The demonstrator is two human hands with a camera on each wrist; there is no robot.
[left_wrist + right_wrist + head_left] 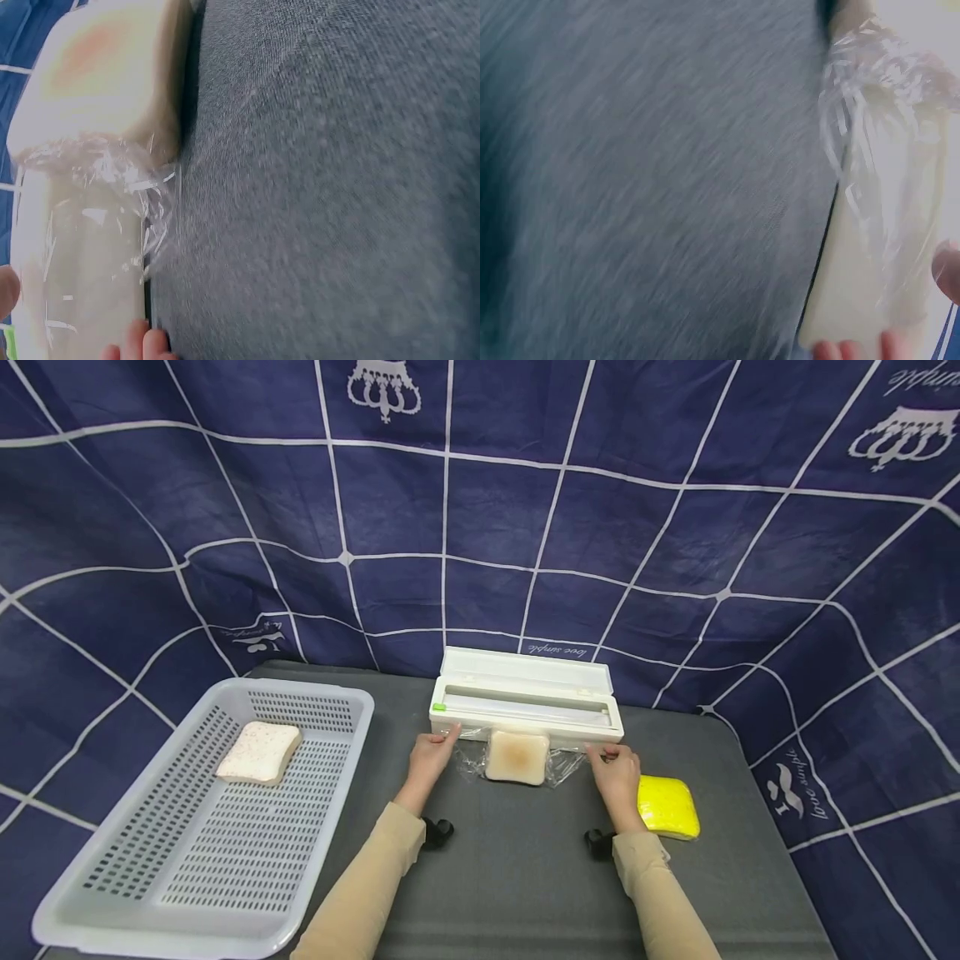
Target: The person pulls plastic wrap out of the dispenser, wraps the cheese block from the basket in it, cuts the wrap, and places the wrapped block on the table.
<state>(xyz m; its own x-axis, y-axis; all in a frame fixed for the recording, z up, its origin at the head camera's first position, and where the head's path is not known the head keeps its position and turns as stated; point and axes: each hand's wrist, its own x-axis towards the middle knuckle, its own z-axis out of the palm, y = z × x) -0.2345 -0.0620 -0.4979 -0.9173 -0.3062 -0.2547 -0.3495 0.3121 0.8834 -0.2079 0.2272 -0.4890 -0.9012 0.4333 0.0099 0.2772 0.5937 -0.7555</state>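
Note:
A slice of toast-like bread (517, 757) with a browned middle sits against the front of a white cling film dispenser (525, 702) whose lid is raised. Clear cling film (564, 766) gathers at both sides of the bread. My left hand (429, 762) is at the dispenser's front left corner. At its front right end is my right hand (617, 777). In both wrist views the thumb (7, 291) and fingertips (889, 345) are spread apart across the dispenser's front, near the film. Whether they touch the film is unclear.
A yellow bread-shaped piece (667, 807) lies beside my right wrist. To the left stands a pale plastic basket (348, 785) holding a speckled white bread slice (261, 752). Dark blue cloth (495, 527) hangs behind the grey table (517, 893).

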